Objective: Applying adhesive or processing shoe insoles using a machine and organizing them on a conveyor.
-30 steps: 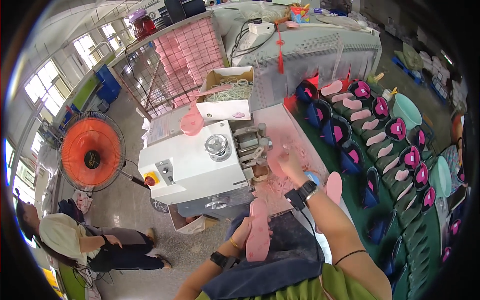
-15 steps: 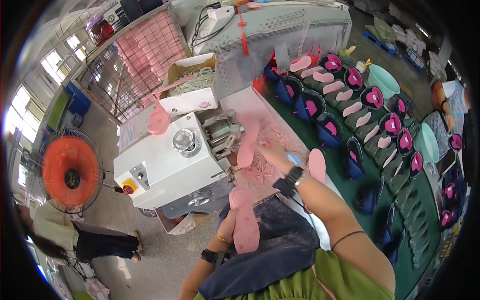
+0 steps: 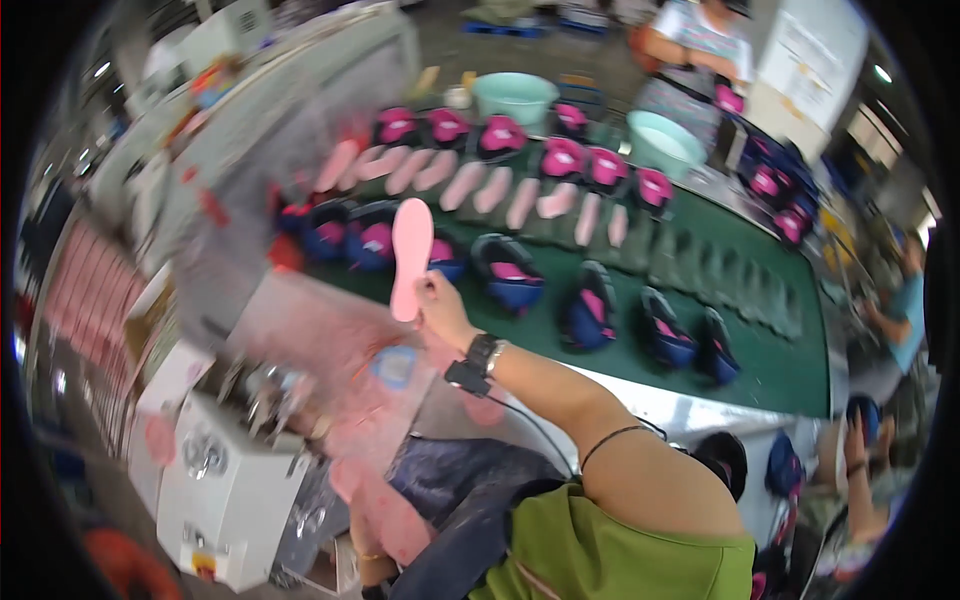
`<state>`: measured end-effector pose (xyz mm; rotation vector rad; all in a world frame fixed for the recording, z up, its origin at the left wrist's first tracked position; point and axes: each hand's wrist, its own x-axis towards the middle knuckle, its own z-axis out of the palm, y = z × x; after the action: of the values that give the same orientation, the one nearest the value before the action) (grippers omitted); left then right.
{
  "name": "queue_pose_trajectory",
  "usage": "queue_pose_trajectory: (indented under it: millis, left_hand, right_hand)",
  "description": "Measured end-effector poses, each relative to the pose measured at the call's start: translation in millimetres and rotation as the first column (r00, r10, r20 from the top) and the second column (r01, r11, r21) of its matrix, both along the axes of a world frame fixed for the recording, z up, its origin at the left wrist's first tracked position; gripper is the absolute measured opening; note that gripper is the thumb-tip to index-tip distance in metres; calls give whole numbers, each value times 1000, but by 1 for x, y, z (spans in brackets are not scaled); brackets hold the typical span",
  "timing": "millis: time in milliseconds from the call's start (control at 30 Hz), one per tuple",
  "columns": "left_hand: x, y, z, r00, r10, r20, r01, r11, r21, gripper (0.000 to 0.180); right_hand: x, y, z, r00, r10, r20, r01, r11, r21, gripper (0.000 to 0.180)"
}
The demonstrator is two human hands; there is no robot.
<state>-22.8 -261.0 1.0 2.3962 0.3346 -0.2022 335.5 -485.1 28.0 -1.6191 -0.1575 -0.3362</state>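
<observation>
A pink insole (image 3: 411, 250) stands almost upright in my right hand (image 3: 440, 303), pinched near its heel end above the near edge of the green table. My left hand (image 3: 362, 535) is low in front of me, mostly covered by the pink insoles (image 3: 390, 515) it grips against my dark apron. The white machine (image 3: 225, 490) with a round knob stands left of that hand. Beside the machine, pink scraps lie on the work board (image 3: 345, 395), along with a blue round item (image 3: 394, 367).
Across the green conveyor table (image 3: 640, 375) run a row of dark blue shoe uppers (image 3: 508, 275), a row of pink insoles (image 3: 490, 190) on dark shoe lasts, and teal basins (image 3: 515, 97) behind. A co-worker (image 3: 695, 70) stands at the far side; other people are at the right.
My view has swung to the right. My right hand has carried the pink insole from beside the machine head over to the green table. The left hand still holds its insoles.
</observation>
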Motion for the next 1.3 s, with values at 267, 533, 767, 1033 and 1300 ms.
queue_pose_trajectory:
  millis: [267,533,767,1033,1300]
  left_hand:
    - [38,-24,38,857,214,-470,-466,-69,-882,41]
    - [48,-50,42,829,241,-505,-507,-57,-860,46]
    - [36,-39,22,833,236,-501,-507,-35,-861,46]
    - [27,-28,23,815,407,-413,-455,7,-890,34]
    - [-9,-23,64,811,285,-512,-444,-271,-854,57]
  right_hand:
    - [-28,-387,-2,716,-668,-203,538,713,-449,30]
    - [20,-428,-68,619,-739,-265,715,670,-199,40]
    - [-86,-101,-23,947,237,-218,-256,965,-62,16]
    - [-190,44,5,725,576,-378,-667,725,-174,29]
    - [-90,159,-25,842,431,-325,-520,808,-276,46]
